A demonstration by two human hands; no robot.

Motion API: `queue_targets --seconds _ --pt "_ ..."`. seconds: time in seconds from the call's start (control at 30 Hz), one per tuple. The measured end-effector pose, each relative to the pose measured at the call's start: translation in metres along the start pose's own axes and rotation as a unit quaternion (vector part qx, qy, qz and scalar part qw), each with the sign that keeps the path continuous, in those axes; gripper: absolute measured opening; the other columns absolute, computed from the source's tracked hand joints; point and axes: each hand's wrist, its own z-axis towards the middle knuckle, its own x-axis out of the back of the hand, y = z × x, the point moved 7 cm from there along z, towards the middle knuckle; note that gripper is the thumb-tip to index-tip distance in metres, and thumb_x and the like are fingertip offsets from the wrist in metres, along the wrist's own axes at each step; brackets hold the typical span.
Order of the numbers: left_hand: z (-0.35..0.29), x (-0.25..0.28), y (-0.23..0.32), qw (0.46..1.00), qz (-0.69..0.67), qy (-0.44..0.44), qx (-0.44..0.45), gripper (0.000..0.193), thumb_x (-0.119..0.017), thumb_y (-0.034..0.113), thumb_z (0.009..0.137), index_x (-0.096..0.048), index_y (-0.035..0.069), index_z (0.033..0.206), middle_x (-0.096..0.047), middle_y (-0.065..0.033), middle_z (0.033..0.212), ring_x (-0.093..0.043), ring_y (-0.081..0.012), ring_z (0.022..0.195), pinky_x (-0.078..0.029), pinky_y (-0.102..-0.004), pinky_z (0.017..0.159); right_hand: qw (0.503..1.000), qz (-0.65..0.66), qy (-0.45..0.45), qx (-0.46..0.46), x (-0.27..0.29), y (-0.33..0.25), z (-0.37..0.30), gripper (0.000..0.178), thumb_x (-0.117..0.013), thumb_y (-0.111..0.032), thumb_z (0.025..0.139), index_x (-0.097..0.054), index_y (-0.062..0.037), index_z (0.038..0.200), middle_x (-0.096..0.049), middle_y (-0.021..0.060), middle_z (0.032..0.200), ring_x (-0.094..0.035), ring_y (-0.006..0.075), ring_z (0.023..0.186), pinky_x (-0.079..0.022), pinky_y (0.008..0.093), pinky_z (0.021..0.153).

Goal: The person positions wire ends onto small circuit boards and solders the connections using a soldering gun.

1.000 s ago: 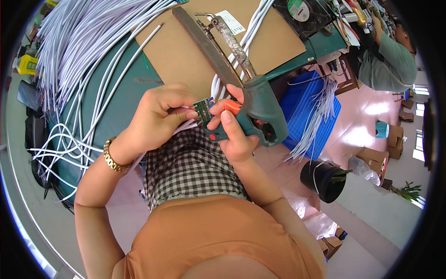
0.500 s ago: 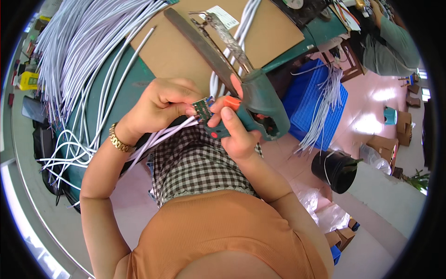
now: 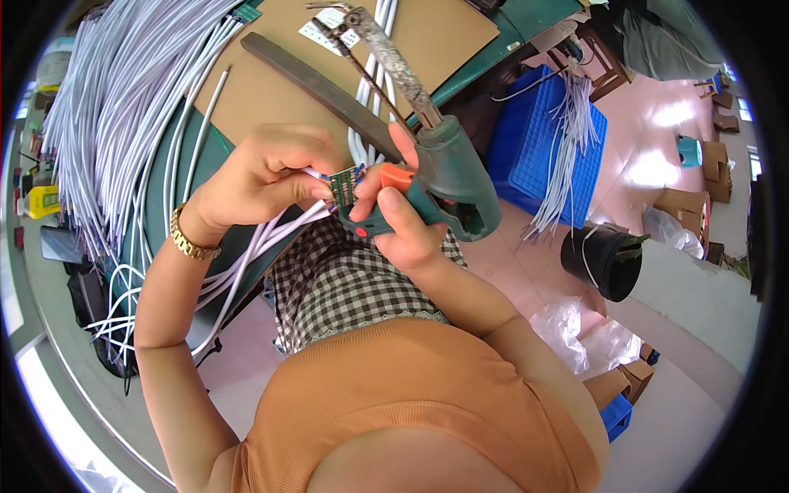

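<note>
My left hand [image 3: 271, 177], with a gold watch on its wrist, pinches the end of a white cable [image 3: 311, 172] at the left edge of a small green circuit board [image 3: 343, 188]. Coloured wire ends show along the board's edges, and more white cables run from it toward the lower left. Wrapped round the handle of a green soldering gun [image 3: 470, 185] with an orange trigger is my right hand [image 3: 411, 234]. Its fingertips also touch the board's right side. The gun's scorched metal barrel points up and away from me. What my left fingertips cover is hidden.
A dark bar [image 3: 316, 86] lies across a cardboard sheet [image 3: 275, 25] on the green table. A large bundle of white cables [image 3: 123, 107] fills the left. Right of the table are a blue crate [image 3: 526, 156] with cables, a black bucket [image 3: 604, 263] and another person [image 3: 670, 37].
The view has shifted, so table and floor things sit differently. The board has turned more upright between my hands, and a white cable end now shows at its left edge. Both grips stay.
</note>
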Motion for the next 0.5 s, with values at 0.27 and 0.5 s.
queue_targets --seconds 0.27,0.5 --pt "-0.044 -0.004 -0.012 0.957 -0.086 0.192 0.201 0.01 -0.065 0.0 0.077 -0.065 -0.006 0.086 -0.062 -0.0021 0.074 -0.053 -0.0048 0.063 -0.042 -0.0209 0.054 1.0 -0.011 0.001 0.014 -0.007 0.01 0.004 0.038 -0.053 -0.011 0.088 -0.043 0.0003 0.123 -0.061 0.0141 0.087 -0.059 0.0172 0.063 -0.05 0.0308 0.062" --pt "-0.077 -0.009 -0.021 0.9 -0.071 0.297 0.312 0.014 -0.061 0.006 0.084 -0.066 -0.006 0.088 -0.064 -0.0053 0.075 -0.057 -0.0069 0.066 -0.045 -0.0197 0.055 0.997 -0.053 -0.037 -0.038 -0.014 0.017 0.008 0.036 -0.052 -0.01 0.089 -0.044 0.0004 0.122 -0.062 0.0149 0.089 -0.06 0.0158 0.065 -0.051 0.0291 0.062"
